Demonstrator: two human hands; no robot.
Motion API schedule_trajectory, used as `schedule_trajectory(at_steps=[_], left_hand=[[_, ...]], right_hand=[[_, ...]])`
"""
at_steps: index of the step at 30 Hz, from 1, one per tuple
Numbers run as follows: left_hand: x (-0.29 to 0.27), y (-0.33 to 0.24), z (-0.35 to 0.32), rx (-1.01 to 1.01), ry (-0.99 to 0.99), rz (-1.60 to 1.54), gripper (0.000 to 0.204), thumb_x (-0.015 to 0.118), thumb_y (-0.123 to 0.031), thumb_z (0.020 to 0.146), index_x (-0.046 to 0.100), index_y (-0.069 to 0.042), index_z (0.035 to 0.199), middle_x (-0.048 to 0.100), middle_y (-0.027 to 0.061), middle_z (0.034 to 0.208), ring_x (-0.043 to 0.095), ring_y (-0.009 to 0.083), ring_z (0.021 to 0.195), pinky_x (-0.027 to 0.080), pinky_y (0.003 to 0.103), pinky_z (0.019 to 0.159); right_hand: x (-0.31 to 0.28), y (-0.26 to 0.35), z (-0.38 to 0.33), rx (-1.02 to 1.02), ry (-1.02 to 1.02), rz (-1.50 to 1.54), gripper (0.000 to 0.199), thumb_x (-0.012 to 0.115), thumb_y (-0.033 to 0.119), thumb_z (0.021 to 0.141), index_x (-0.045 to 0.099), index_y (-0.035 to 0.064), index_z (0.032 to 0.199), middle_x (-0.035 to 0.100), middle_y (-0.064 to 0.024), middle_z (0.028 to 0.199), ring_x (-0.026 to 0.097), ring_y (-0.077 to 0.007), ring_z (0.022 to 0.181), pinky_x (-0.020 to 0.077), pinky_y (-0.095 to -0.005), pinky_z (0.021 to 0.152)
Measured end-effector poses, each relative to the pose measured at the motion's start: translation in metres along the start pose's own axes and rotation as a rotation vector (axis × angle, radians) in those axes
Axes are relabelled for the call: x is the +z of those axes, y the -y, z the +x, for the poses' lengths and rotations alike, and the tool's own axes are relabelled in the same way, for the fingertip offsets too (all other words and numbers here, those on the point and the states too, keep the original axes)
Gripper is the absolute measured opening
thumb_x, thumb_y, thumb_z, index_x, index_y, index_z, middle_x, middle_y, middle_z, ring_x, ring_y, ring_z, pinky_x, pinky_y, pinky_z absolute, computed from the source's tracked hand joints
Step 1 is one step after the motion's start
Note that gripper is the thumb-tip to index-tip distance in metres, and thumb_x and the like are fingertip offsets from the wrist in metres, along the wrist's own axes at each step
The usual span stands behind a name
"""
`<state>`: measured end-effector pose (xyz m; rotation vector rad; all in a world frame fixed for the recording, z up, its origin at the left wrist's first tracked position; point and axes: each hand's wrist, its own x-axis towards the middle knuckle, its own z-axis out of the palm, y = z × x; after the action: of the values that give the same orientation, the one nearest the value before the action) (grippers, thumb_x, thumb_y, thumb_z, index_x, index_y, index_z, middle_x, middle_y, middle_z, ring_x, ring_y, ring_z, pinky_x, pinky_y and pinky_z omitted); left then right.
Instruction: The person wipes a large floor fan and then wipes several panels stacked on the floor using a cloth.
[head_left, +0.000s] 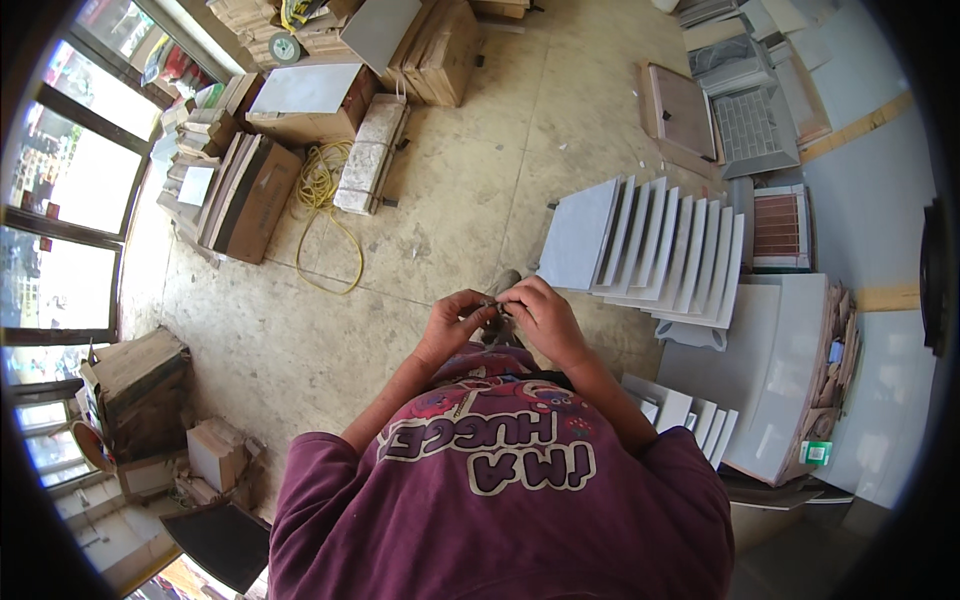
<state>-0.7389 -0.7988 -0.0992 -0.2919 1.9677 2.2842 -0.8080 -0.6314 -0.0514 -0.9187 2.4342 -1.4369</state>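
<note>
Both my hands meet in front of my body, just past the hem of a purple shirt (400,520). My left hand (458,318) is closed, its thumb and fingers pinched together. Close against it, my right hand (543,312) is closed in a pinch too. Between the fingertips is something small and dark, too small to name. Below the hands a shoe (508,279) shows on the concrete floor.
Right of my hands stands a row of upright grey tiles (640,245). Framed panels (683,112) lie farther back. Ahead to the left are a coiled yellow hose or cord (320,180), a long wrapped pack (372,155) and cardboard boxes (262,195). More boxes (135,385) stand by the windows at left.
</note>
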Motion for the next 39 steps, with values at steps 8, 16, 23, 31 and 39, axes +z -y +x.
schedule_trajectory(at_steps=[8,16,23,31,39], left_hand=[[-0.03,-0.017,0.051,-0.023,-0.423,-0.274,0.01,0.057,-0.009,0.085,0.061,-0.001,0.088,0.062,0.0016,0.075,0.056,0.0074,0.065,0.046,0.022,0.059],[-0.093,-0.005,0.114,-0.044,-0.612,-0.28,0.013,0.055,-0.015,0.086,0.06,-0.003,0.089,0.061,0.0031,0.074,0.057,0.0096,0.063,0.047,0.023,0.058],[-0.141,-0.011,0.192,-0.111,-0.596,-0.307,0.016,0.054,-0.014,0.086,0.058,-0.004,0.098,0.061,0.0027,0.075,0.057,0.0095,0.061,0.048,0.023,0.06],[-0.174,-0.035,0.28,-0.114,-0.544,-0.3,0.026,0.052,-0.009,0.085,0.054,-0.003,0.11,0.06,0.0014,0.081,0.057,0.0084,0.061,0.048,0.023,0.061],[-0.161,-0.052,0.368,-0.146,-0.584,-0.29,0.026,0.051,-0.008,0.085,0.058,-0.003,0.11,0.06,0.0018,0.074,0.057,0.0087,0.059,0.048,0.022,0.058]], right_hand=[[-0.035,-0.04,0.057,0.113,-0.058,0.079,0.01,0.059,0.002,0.078,0.059,0.0053,0.088,0.055,-0.008,0.083,0.058,-0.023,0.074,0.0459,-0.029,0.064],[-0.055,-0.08,0.136,0.147,-0.131,0.062,0.01,0.056,-0.004,0.08,0.059,0.0007,0.088,0.054,-0.0053,0.083,0.057,-0.0121,0.07,0.0462,-0.0231,0.063],[-0.068,-0.101,0.226,0.179,-0.211,0.035,0.011,0.059,-0.003,0.077,0.059,0.001,0.087,0.055,-0.0058,0.08,0.056,-0.0134,0.069,0.045,-0.0236,0.062],[-0.09,-0.136,0.304,0.255,-0.251,0.069,0.01,0.058,-0.002,0.079,0.059,0.0008,0.088,0.055,-0.0055,0.083,0.056,-0.0119,0.071,0.0457,-0.0233,0.064],[-0.141,-0.183,0.389,0.265,-0.194,0.1,0.009,0.055,-0.003,0.08,0.058,-0.0013,0.089,0.055,-0.0056,0.085,0.058,-0.0135,0.072,0.0469,-0.024,0.065]])
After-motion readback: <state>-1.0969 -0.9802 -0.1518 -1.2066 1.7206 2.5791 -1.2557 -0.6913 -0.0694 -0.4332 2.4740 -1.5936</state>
